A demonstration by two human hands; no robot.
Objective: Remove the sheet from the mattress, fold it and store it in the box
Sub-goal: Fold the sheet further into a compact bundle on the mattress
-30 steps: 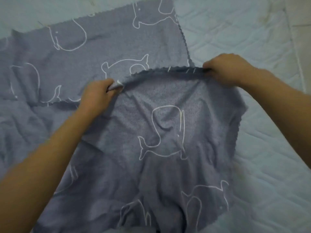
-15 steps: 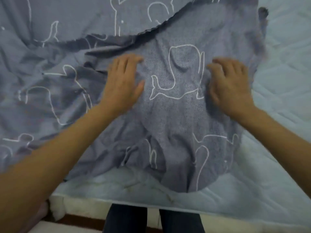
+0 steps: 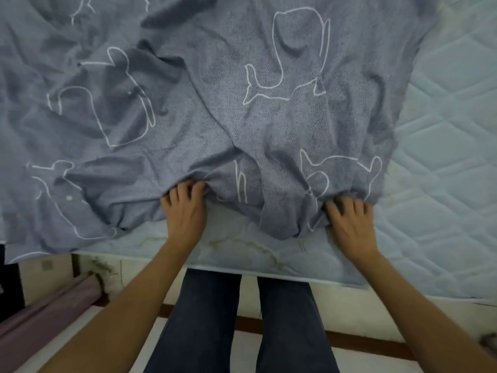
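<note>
I see 2 hands at lower centre: left hand and right hand, fingers curled, gripping the sheet's near edge. Sheet lies rumpled across upper left, on the mattress.

The bed is lit dimly and evenly by diffuse light, and a cool bluish cast is laid over everything. Soft shadows are gathered in the folds of the sheet. Fine detail is smeared throughout, also on the quilting of the mattress. The forearms are stretched toward the lower corners by wide-angle distortion.
</note>
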